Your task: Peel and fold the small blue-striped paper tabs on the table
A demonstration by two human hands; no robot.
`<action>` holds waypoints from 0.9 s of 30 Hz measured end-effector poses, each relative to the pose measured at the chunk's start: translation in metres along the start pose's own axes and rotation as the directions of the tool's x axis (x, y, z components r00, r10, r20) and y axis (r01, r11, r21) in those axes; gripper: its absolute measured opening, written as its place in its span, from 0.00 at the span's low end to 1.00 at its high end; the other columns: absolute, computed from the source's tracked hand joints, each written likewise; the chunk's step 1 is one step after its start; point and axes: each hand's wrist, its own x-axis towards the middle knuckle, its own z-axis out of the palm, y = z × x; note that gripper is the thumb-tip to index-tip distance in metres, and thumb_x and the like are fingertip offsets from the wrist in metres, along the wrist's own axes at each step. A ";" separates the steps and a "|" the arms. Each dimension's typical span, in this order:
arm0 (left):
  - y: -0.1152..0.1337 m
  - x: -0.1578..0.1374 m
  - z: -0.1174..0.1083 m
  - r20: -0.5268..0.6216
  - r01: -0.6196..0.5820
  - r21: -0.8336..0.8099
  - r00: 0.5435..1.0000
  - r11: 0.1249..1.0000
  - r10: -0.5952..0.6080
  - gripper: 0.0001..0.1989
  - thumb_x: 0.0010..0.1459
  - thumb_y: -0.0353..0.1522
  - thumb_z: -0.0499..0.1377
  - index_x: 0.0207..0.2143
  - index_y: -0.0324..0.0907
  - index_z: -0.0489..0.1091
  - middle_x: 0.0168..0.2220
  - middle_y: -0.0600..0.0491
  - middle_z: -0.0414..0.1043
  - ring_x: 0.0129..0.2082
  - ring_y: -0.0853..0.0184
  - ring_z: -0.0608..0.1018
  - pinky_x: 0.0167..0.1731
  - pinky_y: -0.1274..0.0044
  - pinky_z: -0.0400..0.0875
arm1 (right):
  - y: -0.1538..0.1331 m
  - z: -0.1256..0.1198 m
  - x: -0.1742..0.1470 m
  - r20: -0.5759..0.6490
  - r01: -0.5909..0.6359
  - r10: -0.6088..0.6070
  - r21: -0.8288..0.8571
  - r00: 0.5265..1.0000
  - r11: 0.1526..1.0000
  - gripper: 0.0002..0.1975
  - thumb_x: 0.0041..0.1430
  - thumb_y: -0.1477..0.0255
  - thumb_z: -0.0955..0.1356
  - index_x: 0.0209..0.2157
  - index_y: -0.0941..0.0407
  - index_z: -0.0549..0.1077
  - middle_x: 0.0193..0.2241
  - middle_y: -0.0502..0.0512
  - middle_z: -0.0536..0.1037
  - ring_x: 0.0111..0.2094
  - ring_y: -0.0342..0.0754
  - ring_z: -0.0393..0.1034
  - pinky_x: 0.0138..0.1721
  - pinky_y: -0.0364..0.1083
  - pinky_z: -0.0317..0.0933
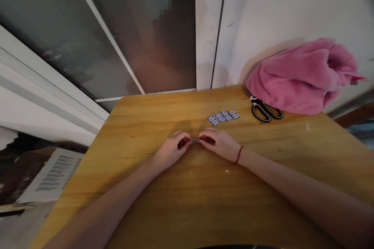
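Note:
Both hands meet over the middle of the wooden table (187, 202), pinching a small blue-and-white paper piece (195, 141) between them. My left hand (171, 148) grips its left end with thumb and fingertips. Its right end is in the closed fingertips of my right hand (220, 144), which has a red cord on the wrist. Most of the piece is covered by the fingers, so its print cannot be read. Just beyond the right hand lie several flat blue-and-white cutouts (224, 116), close together and partly overlapping.
Black-and-white-handled scissors (266, 111) lie at the back right, partly under a pink plush cloth (304, 76) against the wall. Tiny white scraps (227, 171) dot the tabletop. A glass-paneled door (152, 31) borders the far edge. A printed carton (52, 175) stands low on the left.

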 end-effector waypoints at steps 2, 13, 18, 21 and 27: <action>0.000 0.000 0.000 0.003 0.006 0.004 1.000 1.000 -0.006 0.03 0.57 0.31 0.53 0.32 0.42 0.65 0.27 0.57 0.62 0.27 0.72 0.66 0.28 0.80 0.61 | 0.000 0.000 0.000 -0.002 -0.009 0.009 -0.004 1.000 1.000 0.06 0.57 0.72 0.63 0.35 0.56 0.70 0.29 0.51 0.71 0.29 0.41 0.64 0.31 0.40 0.57; 0.002 0.003 -0.003 -0.005 0.079 -0.087 0.997 0.993 -0.080 0.05 0.56 0.31 0.51 0.28 0.41 0.62 0.24 0.58 0.60 0.25 0.72 0.63 0.26 0.81 0.58 | -0.001 -0.001 0.000 -0.003 0.019 -0.019 -0.016 1.000 1.000 0.07 0.57 0.72 0.64 0.38 0.56 0.68 0.32 0.52 0.69 0.30 0.42 0.65 0.31 0.40 0.59; -0.001 0.003 -0.006 0.067 0.100 -0.186 0.994 0.977 -0.089 0.06 0.57 0.33 0.50 0.29 0.41 0.62 0.25 0.58 0.60 0.26 0.72 0.63 0.27 0.80 0.57 | -0.006 -0.002 -0.003 0.026 0.044 -0.042 -0.055 0.999 0.998 0.18 0.55 0.70 0.65 0.48 0.53 0.63 0.45 0.56 0.69 0.36 0.44 0.68 0.32 0.42 0.62; -0.003 0.003 -0.008 0.105 0.111 -0.249 0.991 0.962 -0.087 0.07 0.57 0.34 0.50 0.29 0.41 0.63 0.27 0.58 0.61 0.28 0.72 0.63 0.29 0.80 0.58 | -0.007 0.000 -0.006 0.058 0.137 -0.129 -0.168 0.990 0.976 0.15 0.58 0.70 0.63 0.48 0.53 0.64 0.46 0.56 0.69 0.40 0.46 0.68 0.35 0.44 0.64; -0.002 0.003 -0.009 0.141 0.148 -0.327 0.984 0.933 -0.107 0.06 0.57 0.34 0.50 0.29 0.41 0.62 0.26 0.58 0.60 0.27 0.72 0.63 0.29 0.80 0.57 | -0.005 0.003 -0.010 0.045 0.317 -0.318 -0.298 0.947 0.901 0.12 0.62 0.69 0.59 0.44 0.54 0.68 0.43 0.55 0.72 0.38 0.44 0.70 0.35 0.44 0.65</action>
